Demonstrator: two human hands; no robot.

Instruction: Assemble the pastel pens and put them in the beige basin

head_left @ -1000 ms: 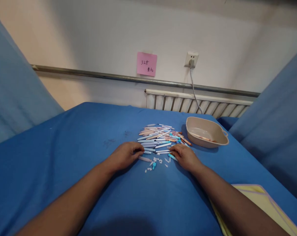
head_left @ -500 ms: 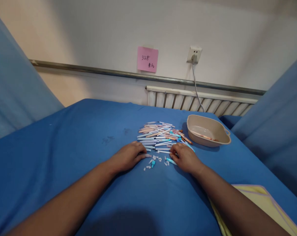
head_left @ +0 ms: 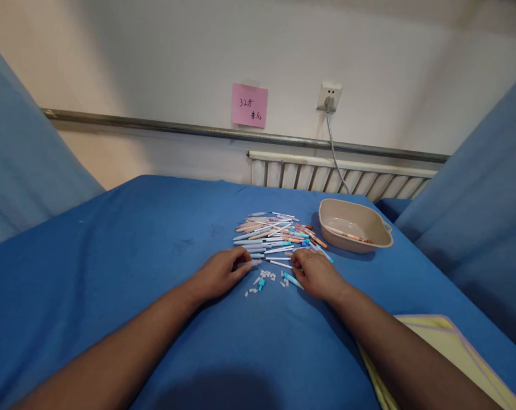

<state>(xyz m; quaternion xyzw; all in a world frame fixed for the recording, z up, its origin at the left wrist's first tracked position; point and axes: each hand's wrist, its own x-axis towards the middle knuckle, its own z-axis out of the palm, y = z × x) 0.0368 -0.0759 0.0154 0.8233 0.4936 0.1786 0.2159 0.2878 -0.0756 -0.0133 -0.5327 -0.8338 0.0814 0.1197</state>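
A heap of pens and pen parts (head_left: 275,236), in blue, white and orange, lies on the blue cloth (head_left: 155,239). My left hand (head_left: 218,272) rests at the heap's near left edge, its fingers curled around a pale pen barrel (head_left: 248,263). My right hand (head_left: 316,272) lies palm down at the near right edge, fingers bent over a thin white refill (head_left: 281,264), with a light blue pen (head_left: 291,279) under its thumb side. Small white and blue caps (head_left: 264,279) are scattered between the two hands.
A beige plastic basin (head_left: 371,241) with one orange pen inside stands right of the heap. A yellow cloth (head_left: 450,347) lies at the near right. Behind are a radiator (head_left: 339,176), a wall socket with cable (head_left: 328,97), a pink note (head_left: 249,105) and blue curtains (head_left: 23,159).
The view has shifted slightly. My left fingers have closed on the pale pen barrel at the heap's edge. My right hand has stayed on the heap's near right edge.
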